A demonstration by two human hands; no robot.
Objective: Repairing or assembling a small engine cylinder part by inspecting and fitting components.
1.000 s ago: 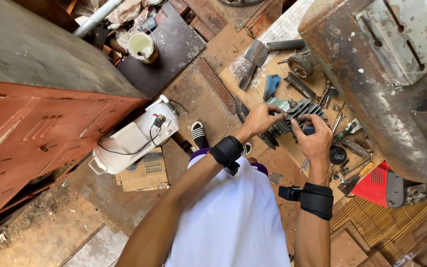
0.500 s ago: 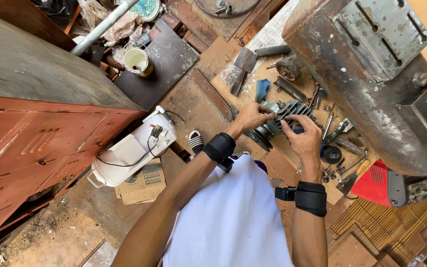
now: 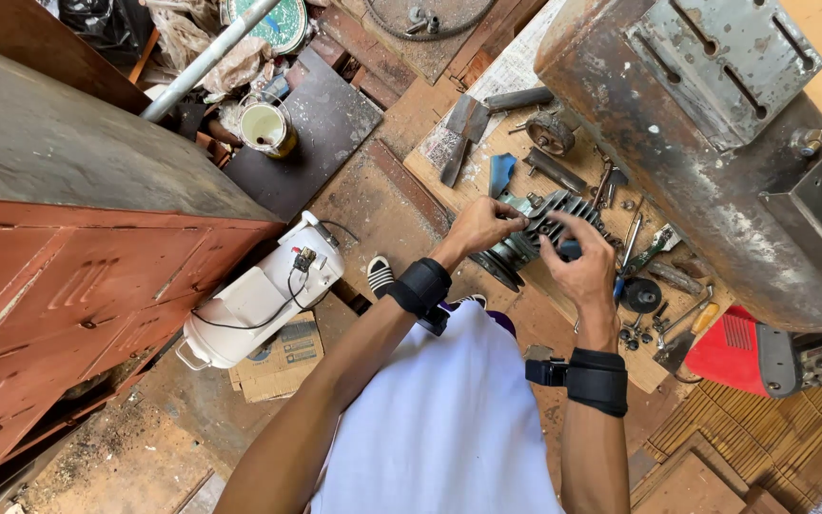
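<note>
At far left the red cabinet (image 3: 68,314) is cut off by the frame edge. Our left hand (image 3: 482,226) and right hand (image 3: 582,266) both grip the finned engine cylinder (image 3: 535,233) above the wooden floor; our fingers hide much of it. Small tools (image 3: 644,305) beyond blur together.

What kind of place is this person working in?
Most likely a small repair or metalwork workshop. Both hands hold a finned metal engine part, loose hand tools lie scattered on a wooden board, and a red welding-type machine sits on the floor.
</note>
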